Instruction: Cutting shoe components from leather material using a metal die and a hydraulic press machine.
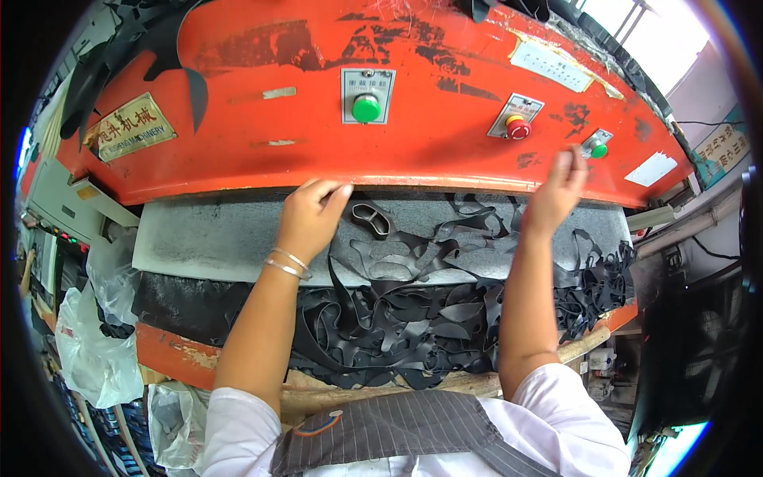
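Observation:
A metal cutting die [373, 221], a small closed outline with a pale edge, stands on the grey cutting pad [187, 230] under the red press head [262, 151]. My left hand [308, 219] is just left of the die, at the press head's lower edge. Its fingers are curled, the thumb lies near them, and nothing shows in its grip. My right hand [556, 191] is raised in front of the press head, fingers stretched upward and slightly blurred. Close to its fingertips is a green button [599, 150]. Black cut-out scrap strips [437, 250] lie between my hands.
A larger green button [366, 108] and a red emergency stop knob [518, 127] sit on the press head. Tangled black scrap [413, 326] piles up along the near side. Clear plastic bags [95, 350] hang at the left. A wooden bar [584, 346] runs before my body.

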A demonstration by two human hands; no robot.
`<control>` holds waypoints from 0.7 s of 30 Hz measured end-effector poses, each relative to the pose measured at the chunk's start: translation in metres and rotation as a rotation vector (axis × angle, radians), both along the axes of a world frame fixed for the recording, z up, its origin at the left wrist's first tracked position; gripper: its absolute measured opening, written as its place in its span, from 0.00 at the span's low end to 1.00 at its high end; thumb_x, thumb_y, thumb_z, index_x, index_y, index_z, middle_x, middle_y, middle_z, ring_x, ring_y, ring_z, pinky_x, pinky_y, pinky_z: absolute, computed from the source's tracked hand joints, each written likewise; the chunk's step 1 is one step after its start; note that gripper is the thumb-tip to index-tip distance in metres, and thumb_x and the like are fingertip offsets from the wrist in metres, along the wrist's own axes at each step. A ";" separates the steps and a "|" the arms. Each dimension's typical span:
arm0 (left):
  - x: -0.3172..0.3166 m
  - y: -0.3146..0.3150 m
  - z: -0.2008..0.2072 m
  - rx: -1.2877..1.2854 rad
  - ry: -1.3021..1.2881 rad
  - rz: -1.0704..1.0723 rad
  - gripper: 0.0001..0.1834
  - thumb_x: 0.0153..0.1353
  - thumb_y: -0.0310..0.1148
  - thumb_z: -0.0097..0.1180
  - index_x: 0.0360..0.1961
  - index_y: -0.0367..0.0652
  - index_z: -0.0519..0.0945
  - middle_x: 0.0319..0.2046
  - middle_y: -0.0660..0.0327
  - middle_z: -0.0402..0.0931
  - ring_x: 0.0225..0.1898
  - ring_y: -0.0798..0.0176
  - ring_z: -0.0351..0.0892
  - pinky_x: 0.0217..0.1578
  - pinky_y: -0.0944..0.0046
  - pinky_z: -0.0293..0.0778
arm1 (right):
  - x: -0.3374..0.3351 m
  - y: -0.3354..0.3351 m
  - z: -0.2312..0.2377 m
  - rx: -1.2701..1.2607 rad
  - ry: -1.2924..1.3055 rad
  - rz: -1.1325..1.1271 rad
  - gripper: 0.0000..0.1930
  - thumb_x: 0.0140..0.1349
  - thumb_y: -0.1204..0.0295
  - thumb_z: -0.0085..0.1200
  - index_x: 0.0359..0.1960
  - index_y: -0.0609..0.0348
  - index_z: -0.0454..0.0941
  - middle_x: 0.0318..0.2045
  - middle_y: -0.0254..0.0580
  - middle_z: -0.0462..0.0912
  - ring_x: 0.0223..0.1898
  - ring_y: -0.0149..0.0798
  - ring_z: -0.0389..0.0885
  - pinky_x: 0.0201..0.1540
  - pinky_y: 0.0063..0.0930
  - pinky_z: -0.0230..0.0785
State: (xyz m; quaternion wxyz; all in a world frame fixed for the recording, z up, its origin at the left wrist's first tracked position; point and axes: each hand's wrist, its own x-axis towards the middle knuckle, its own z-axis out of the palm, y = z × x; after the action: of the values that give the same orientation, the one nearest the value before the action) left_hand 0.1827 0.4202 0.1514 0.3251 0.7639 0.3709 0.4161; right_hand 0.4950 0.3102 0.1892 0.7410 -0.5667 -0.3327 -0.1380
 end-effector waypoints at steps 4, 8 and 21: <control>0.038 -0.018 0.068 0.598 -0.232 -0.002 0.06 0.60 0.28 0.60 0.30 0.36 0.80 0.22 0.58 0.71 0.26 0.60 0.71 0.29 0.63 0.68 | 0.106 -0.014 0.029 0.067 0.037 -0.392 0.33 0.72 0.56 0.42 0.65 0.76 0.56 0.67 0.62 0.56 0.68 0.50 0.56 0.69 0.39 0.48; 0.035 -0.014 0.088 0.661 0.089 -0.023 0.08 0.61 0.31 0.58 0.28 0.38 0.79 0.22 0.55 0.67 0.27 0.53 0.70 0.29 0.57 0.67 | 0.125 -0.020 0.026 -0.194 -0.009 -0.572 0.43 0.72 0.47 0.35 0.69 0.78 0.41 0.71 0.72 0.37 0.75 0.59 0.33 0.74 0.42 0.29; -0.154 -0.256 -0.041 -0.211 0.508 -0.322 0.12 0.60 0.43 0.60 0.33 0.47 0.86 0.34 0.61 0.81 0.35 0.55 0.80 0.38 0.56 0.75 | -0.022 -0.140 -0.066 -0.258 0.085 0.195 0.18 0.70 0.69 0.50 0.57 0.66 0.70 0.53 0.45 0.74 0.55 0.35 0.73 0.59 0.29 0.66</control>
State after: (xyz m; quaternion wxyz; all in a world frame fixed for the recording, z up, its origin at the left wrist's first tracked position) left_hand 0.0284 0.1644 0.1107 0.3612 0.8543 0.3557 0.1145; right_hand 0.4731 0.1697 0.1234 0.6853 -0.6275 -0.3694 0.0027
